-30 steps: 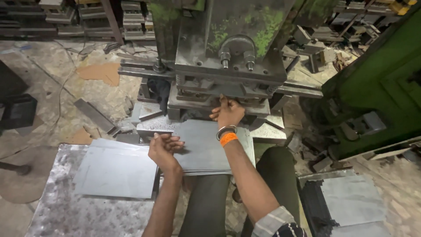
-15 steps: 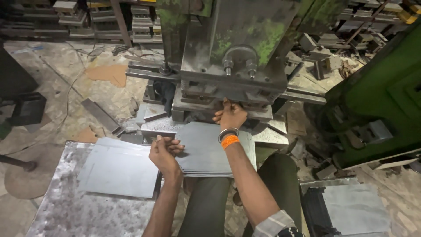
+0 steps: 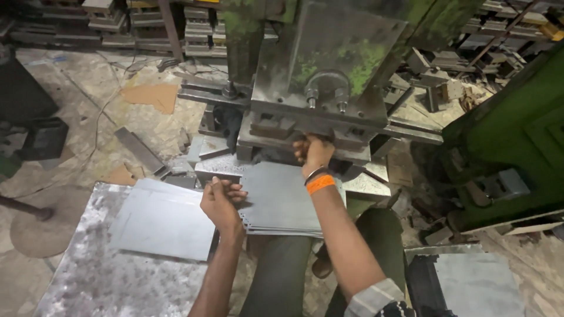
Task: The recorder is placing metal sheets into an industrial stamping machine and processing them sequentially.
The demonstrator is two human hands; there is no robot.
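Right now the left hand [image 3: 222,201] pinches the near-left edge of the thin grey sheet-metal stack [image 3: 288,199] lying on the person's lap, just below the green-stained steel press [image 3: 329,88]. Closed in a grip, the right hand [image 3: 314,154] holds the sheet's far edge under the press's die. Best keep fingers outside the die and the sheet square.
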